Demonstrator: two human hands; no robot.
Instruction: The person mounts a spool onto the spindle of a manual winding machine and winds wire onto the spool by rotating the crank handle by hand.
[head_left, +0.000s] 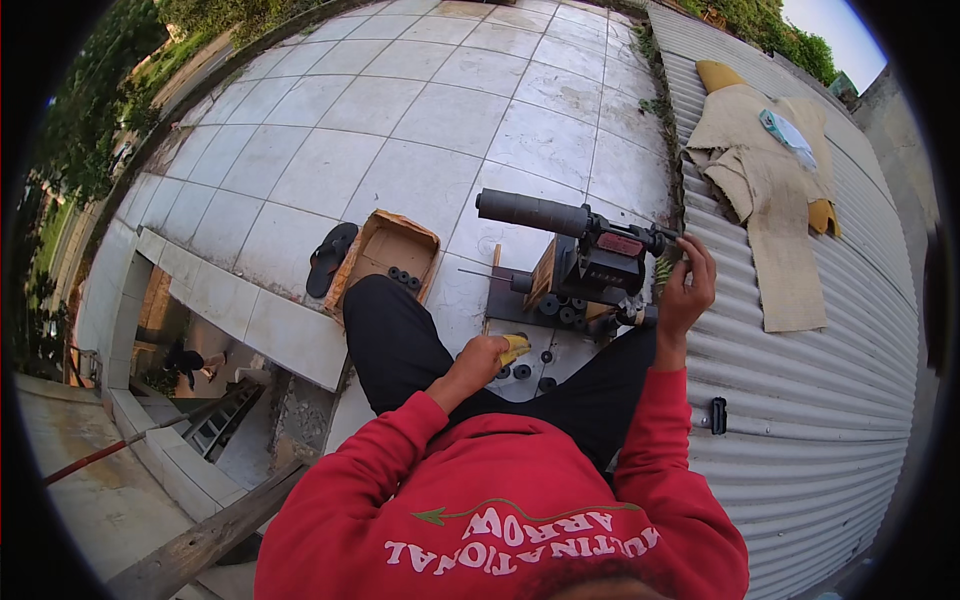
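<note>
Between my knees stands a black bench machine (603, 262) with a long dark grey cylinder (530, 212) reaching out to the left. My right hand (688, 288) is at the machine's right end, its fingers curled in against the small dark spindle end (662, 238). What lies between those fingertips is too small to make out. My left hand (478, 364) grips a small folded yellow piece (515, 348), cloth or abrasive paper, I cannot tell which. It is held just above several black ring-shaped pieces (522, 371) on the tiles. More black rings (567, 313) lie at the machine's base.
An open cardboard box (400, 245) with several black rings inside stands left of the machine, a black flip-flop (333, 258) beside it. A corrugated roof (790, 400) runs along my right, bearing beige sacking (775, 200). At the left, the tiled ledge (265, 320) drops to a lower level.
</note>
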